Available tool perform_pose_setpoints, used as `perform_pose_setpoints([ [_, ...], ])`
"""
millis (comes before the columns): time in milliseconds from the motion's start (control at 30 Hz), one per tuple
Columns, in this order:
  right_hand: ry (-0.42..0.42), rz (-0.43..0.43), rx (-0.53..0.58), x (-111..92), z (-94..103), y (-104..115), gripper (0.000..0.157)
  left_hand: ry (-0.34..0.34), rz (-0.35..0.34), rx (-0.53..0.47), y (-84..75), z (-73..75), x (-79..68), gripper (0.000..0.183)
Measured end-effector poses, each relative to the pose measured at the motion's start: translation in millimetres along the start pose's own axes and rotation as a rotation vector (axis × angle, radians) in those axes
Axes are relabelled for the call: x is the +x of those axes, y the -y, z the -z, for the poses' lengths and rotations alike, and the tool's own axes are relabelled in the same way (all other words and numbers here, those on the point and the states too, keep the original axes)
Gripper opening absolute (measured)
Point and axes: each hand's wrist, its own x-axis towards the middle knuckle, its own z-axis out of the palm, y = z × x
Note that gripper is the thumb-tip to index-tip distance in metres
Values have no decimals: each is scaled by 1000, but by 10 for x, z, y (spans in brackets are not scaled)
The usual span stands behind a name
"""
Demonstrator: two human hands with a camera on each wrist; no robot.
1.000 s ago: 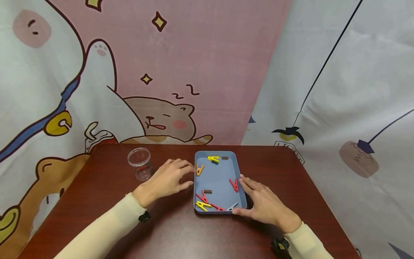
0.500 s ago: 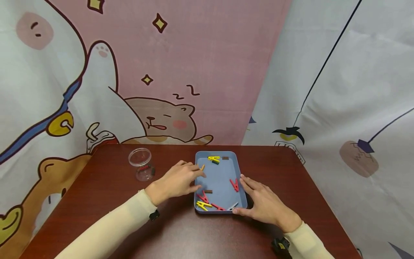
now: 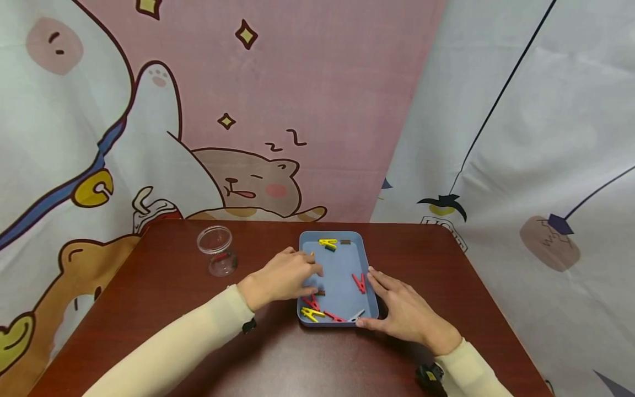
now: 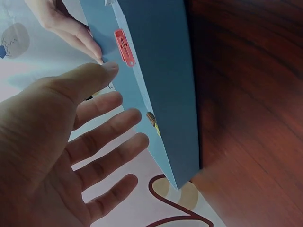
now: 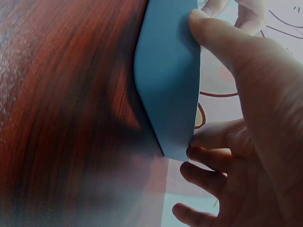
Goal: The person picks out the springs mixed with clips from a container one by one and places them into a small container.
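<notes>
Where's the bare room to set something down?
Toward the back, the table is bare between the jar and tray, and right of the tray. Inside, just left of the rightmost red clip is free; the tray's near end is crowded with clips.

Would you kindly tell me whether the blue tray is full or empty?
Partly filled: in the head view, clips and brown springs lie scattered in the blue tray, with bare floor between them.

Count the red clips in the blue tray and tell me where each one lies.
3 visible in the blue tray: the first red clip by the right wall, a second red clip near the left wall, a third red clip along the near wall. The left hand may hide more.
</notes>
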Motion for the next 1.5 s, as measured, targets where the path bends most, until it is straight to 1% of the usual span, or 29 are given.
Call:
perform_pose_setpoints([
  [200,4,-2,3,0,17,-3,122,76,8,4,-93,-5,112,38],
  [333,2,-3,1,2,20,-15,122,110,8,22,-134,-34,181,36],
  [567,1,-10,7,-7,-4,-30,122,161,3,41,-176,-71,272,29],
  [767,-5,-13,13,-24,-10,-40,123,215,-6,44,-205,-88,338,19],
  [967,-7,-17,19,-35,-15,-57,122,229,-13,51,-235,-126,390,13],
  [1133,-10,-9,16,-27,-9,-48,122,235,-10,64,-263,-146,412,11],
  [1300,-12,-1,9,-15,-11,-44,122,243,-10,64,-271,-153,415,11],
  [1500,-6,3,18,-9,-17,-36,122,233,-26,58,-255,-166,396,11],
])
